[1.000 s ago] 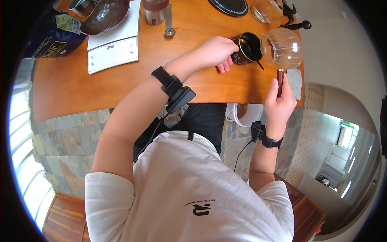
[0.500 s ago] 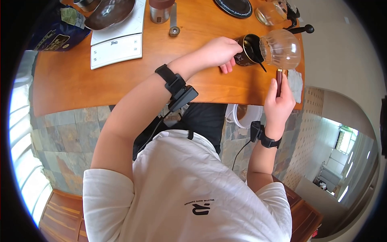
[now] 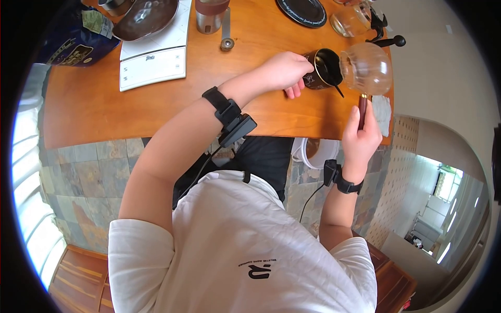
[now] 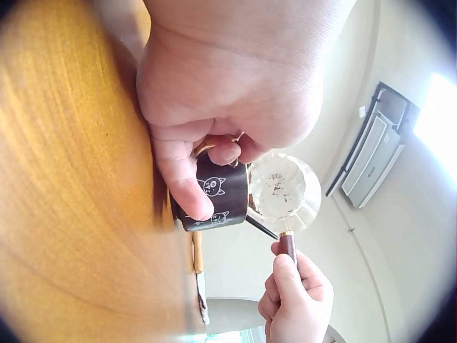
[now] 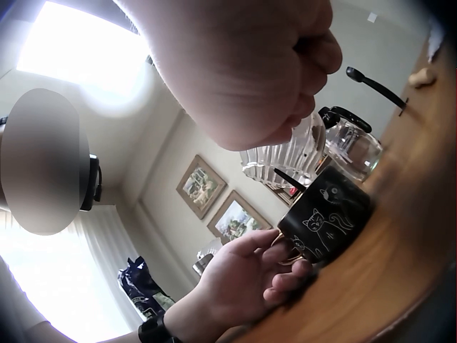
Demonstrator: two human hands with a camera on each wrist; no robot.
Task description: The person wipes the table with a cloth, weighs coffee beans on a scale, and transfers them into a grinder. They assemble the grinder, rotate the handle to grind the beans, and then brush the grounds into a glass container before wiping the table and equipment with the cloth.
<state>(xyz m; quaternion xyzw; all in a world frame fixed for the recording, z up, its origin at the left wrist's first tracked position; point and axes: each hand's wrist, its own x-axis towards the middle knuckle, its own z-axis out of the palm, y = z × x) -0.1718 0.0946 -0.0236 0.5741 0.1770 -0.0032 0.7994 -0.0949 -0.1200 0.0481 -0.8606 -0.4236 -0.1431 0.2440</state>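
A black mug [image 3: 316, 79] with white cat drawings and a gold rim stands on the table. My left hand [image 3: 286, 72] holds its gold handle, fingers curled through it in the left wrist view. A thin black stick, perhaps a spoon handle [image 3: 338, 90], leans out over the rim. My right hand [image 3: 362, 133] grips the dark wooden handle [image 3: 364, 110] of a ribbed glass jug [image 3: 369, 68]. The jug is tipped sideways, its mouth right at the mug's rim. Small dark specks show inside the glass [image 4: 277, 186] in the left wrist view.
A white scale [image 3: 152, 68] bears a brown bowl [image 3: 148, 21]. Nearby are a blue bag [image 3: 78, 44], a steel-and-brown cylinder [image 3: 210, 23] and a crank [image 3: 227, 31]. Behind the mug lie a black disc [image 3: 302, 9] and a glass pot [image 3: 347, 23]. A cloth [image 3: 382, 112] lies near the right edge.
The head view has shifted slightly, so the table things sit a little differently in it. Both hands keep their holds, with the tipped jug still at the mug.
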